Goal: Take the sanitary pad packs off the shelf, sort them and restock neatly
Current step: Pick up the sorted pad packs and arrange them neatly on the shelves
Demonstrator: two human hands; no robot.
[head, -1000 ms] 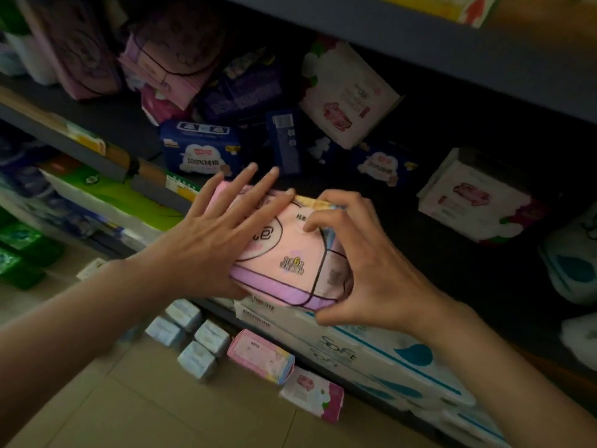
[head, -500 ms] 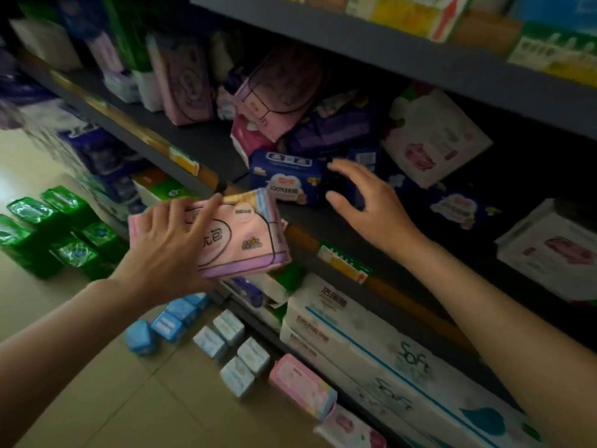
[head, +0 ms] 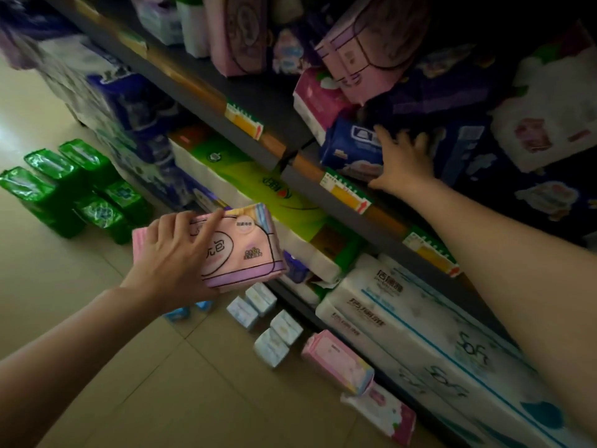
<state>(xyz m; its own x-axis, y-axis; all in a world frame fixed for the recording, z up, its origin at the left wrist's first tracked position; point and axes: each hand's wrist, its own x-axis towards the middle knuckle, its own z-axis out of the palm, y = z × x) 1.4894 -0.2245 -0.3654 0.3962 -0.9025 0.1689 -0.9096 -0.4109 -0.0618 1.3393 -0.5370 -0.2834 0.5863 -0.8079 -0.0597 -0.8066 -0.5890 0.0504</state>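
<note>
My left hand (head: 171, 257) grips a pink pad pack (head: 245, 250) with black outline print, held out over the floor in front of the lower shelf. My right hand (head: 403, 161) reaches onto the dark shelf (head: 271, 105) and lies on a blue pad pack (head: 350, 147), thumb under its lower edge and fingers spread over its right end. Behind it lean more packs: a pink one (head: 365, 56), a magenta-and-white one (head: 318, 98) and a white one (head: 542, 114).
On the tiled floor lie green packs (head: 74, 185), several small white packs (head: 271, 328), a pink pack (head: 339, 362) and a white-and-magenta pack (head: 384, 415). Large white tissue bundles (head: 436, 337) and a green-topped bundle (head: 258, 189) fill the lower shelf. Price tags (head: 347, 192) line the shelf edge.
My right hand let go of the pink pack, reached up to the shelf and now lies on the blue pack. My left hand carried the pink pack down and to the left.
</note>
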